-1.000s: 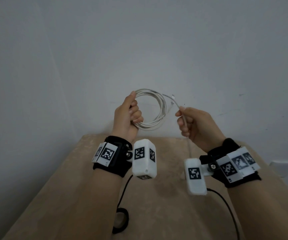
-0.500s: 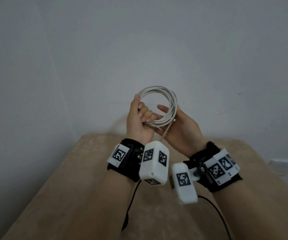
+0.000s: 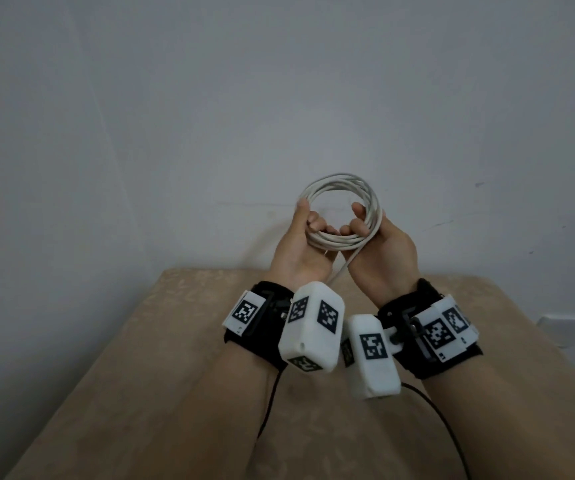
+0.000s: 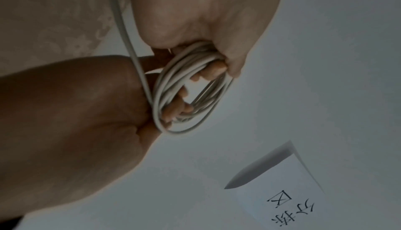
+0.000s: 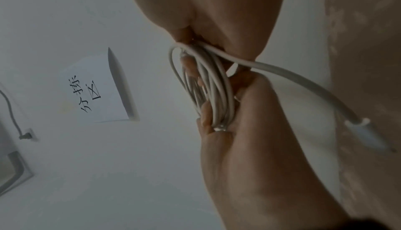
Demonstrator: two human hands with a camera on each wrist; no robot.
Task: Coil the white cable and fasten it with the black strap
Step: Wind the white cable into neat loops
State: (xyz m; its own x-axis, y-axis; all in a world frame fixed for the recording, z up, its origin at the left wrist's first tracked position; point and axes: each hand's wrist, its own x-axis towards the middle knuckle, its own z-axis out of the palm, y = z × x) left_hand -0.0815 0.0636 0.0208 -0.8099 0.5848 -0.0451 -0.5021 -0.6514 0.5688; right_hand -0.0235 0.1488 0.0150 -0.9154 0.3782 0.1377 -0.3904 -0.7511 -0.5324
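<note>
Both forearms reach forward over a beige patterned table, each wrist wearing a black band with white tagged camera housings. Thin black wires trail down from the bands across the table. Past the wrists, left hand and right hand are raised above the table's far edge, close together, palms roughly facing each other. Both grip the white cable, wound into a round coil of several loops held in the air between them. Left fingers curl through the coil's lower left, thumb up along its outside. Right fingers hook through the lower right, loops running across the palm. One loose tail drops from the coil bottom between the hands toward the table; in the right wrist view it ends in a white plug. Black strap not visible in any view. Behind: plain grey-white wall, a paper sign with handwritten characters taped on it.
</note>
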